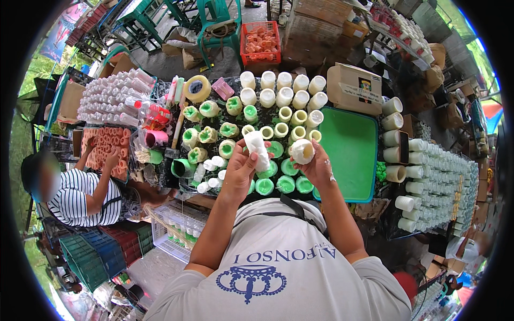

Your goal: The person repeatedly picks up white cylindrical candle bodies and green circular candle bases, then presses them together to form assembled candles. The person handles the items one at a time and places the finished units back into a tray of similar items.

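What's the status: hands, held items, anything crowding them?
Left hand shut on white plastic tube. Right hand shut on round white cap. Green and white cups packed below; green tray beside the right hand.

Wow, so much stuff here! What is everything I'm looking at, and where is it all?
White tube: one, white, held in the left hand over the table middle.
White cup: one, white-cream, held in the right hand.
Green cups: many, green, table near edge below the hands.
Cream cups: many, cream-white, upright rows at table back.
Green tray: one, green, right of the cups.
Tape roll: one, yellowish, back left.
Cardboard box: one, brown, behind the tray.
Red crate: one, red, on the floor beyond.
Seated person: one, striped shirt, left.
Left hand: grip closed on the tube.
Right hand: grip closed on the cup.
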Tool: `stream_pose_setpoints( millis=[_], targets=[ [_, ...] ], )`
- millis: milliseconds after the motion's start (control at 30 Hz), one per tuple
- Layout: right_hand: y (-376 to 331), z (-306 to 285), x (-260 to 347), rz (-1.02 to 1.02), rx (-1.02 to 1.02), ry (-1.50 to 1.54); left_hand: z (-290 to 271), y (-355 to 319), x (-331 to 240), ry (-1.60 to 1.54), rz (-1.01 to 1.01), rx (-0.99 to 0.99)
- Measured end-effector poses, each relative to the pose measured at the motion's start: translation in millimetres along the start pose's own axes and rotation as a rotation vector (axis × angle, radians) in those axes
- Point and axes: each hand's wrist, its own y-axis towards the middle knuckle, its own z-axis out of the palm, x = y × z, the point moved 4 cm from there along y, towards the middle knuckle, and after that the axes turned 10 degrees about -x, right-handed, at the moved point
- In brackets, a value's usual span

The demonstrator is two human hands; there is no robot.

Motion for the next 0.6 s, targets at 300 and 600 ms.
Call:
stream_pose_setpoints(
  millis=[300,600],
  targets=[
    [-20.3,20.7,5.9,-0.129,-0.012,-0.351,8.2,-12.7,-12.6,0.372,0.384,-0.126],
    [-30.9,35.2,4.2,-0.147,0.005,-0.407,20.9,-26.1,-35.4,0.649,0.536,-0.166]
  ],
)
